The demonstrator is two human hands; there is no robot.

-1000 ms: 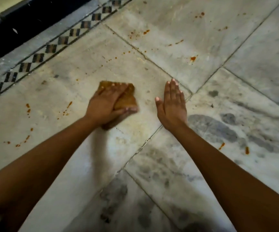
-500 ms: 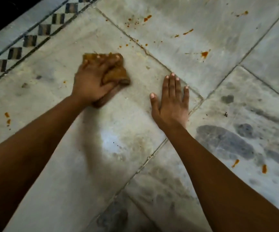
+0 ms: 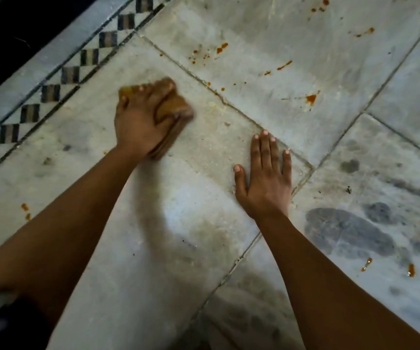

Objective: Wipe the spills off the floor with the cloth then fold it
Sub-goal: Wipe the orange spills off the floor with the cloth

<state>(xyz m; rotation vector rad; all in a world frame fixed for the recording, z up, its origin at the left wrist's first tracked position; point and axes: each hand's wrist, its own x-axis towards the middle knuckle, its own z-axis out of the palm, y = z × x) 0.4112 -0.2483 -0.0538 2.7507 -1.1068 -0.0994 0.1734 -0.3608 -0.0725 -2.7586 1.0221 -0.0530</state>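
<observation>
My left hand [image 3: 142, 120] presses a bunched brown cloth [image 3: 176, 107] flat against the marble floor [image 3: 203, 223], fingers curled over it; the cloth is blurred. My right hand [image 3: 265, 178] lies flat on the floor with fingers spread, holding nothing, to the right of the cloth. Orange spills dot the far tile: a blot [image 3: 311, 98], a streak [image 3: 284, 64] and a cluster of drops [image 3: 203, 55]. More orange drops sit at the left [image 3: 26, 210] and at the right [image 3: 410, 270].
A checkered black-and-white border strip [image 3: 52, 92] runs diagonally at the upper left, with a dark area [image 3: 14, 29] beyond it. Grout lines cross the floor. Dark grey patches [image 3: 347, 231] mark the tile to the right.
My left hand has slid the cloth away from me and slightly left across the tile. Spots near the cloth's earlier place are gone. My right hand stays planted.
</observation>
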